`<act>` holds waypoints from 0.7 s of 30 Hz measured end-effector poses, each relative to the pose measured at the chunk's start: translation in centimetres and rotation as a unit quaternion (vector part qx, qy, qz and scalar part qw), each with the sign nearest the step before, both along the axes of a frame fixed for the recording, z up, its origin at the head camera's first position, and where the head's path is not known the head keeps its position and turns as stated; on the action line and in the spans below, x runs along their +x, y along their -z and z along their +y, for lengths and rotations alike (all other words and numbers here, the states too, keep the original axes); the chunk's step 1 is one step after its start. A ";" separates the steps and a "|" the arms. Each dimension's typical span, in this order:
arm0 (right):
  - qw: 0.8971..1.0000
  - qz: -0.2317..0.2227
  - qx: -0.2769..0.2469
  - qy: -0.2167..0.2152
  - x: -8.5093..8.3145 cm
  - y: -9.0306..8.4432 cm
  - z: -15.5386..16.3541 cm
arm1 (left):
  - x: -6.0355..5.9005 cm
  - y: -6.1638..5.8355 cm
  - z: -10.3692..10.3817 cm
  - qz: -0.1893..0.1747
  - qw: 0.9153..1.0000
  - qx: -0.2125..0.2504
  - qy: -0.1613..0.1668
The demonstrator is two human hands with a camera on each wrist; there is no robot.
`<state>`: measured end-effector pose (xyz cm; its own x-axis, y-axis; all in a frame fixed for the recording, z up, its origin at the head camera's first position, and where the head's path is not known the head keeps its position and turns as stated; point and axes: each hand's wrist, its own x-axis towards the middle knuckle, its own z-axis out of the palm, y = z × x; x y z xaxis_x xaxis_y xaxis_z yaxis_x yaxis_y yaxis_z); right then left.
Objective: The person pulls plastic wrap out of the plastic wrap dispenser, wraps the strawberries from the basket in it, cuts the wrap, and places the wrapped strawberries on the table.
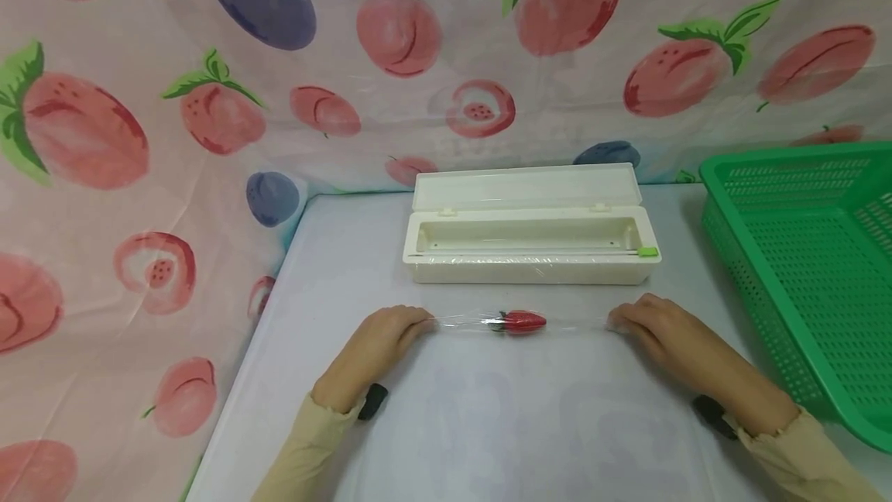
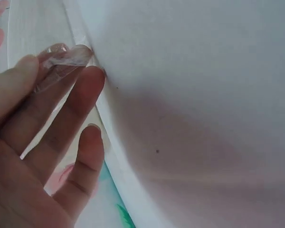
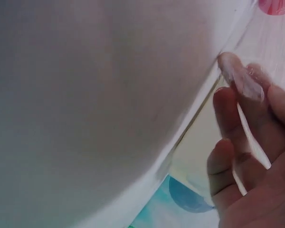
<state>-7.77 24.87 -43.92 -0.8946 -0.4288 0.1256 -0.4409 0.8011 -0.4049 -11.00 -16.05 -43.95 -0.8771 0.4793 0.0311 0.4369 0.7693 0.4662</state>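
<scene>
A red strawberry [image 1: 524, 321] with dark green leaves lies in a narrow, twisted strip of clear cling film [image 1: 574, 324] on the white table. My left hand [image 1: 382, 338] pinches the film's left end, and my right hand [image 1: 662, 334] pinches the right end. In the left wrist view, a bunched end of film [image 2: 64, 64] sits between thumb and fingertips, the lower fingers spread apart. The right wrist view shows crumpled film [image 3: 249, 85] at the fingertips. Just behind the strawberry stands a white film dispenser box [image 1: 530, 273], its lid [image 1: 526, 188] raised and a green slider [image 1: 647, 252] at its right end.
A green plastic basket [image 1: 756, 304] stands at the right, close to my right forearm. Fruit-printed cloth [image 1: 474, 37] hangs behind the table and along its left side. White covering [image 1: 502, 424] spreads over the tabletop between my forearms.
</scene>
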 end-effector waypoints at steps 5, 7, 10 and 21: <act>0.998 -0.038 -0.025 0.037 -0.5 -0.2 -0.5 | -0.7 0.0 0.2 -0.026 0.999 0.031 -0.015; 0.997 -0.050 -0.038 0.045 -0.8 -0.3 -0.7 | -0.9 0.0 0.4 -0.041 0.998 0.041 -0.029; 0.994 -0.073 -0.055 0.062 -1.3 -0.3 -1.0 | -1.2 -0.1 0.7 -0.066 0.994 0.058 -0.059; 0.975 -0.145 -0.105 0.133 -2.6 0.2 -1.0 | -1.8 -0.2 1.5 -0.123 0.975 0.095 -0.158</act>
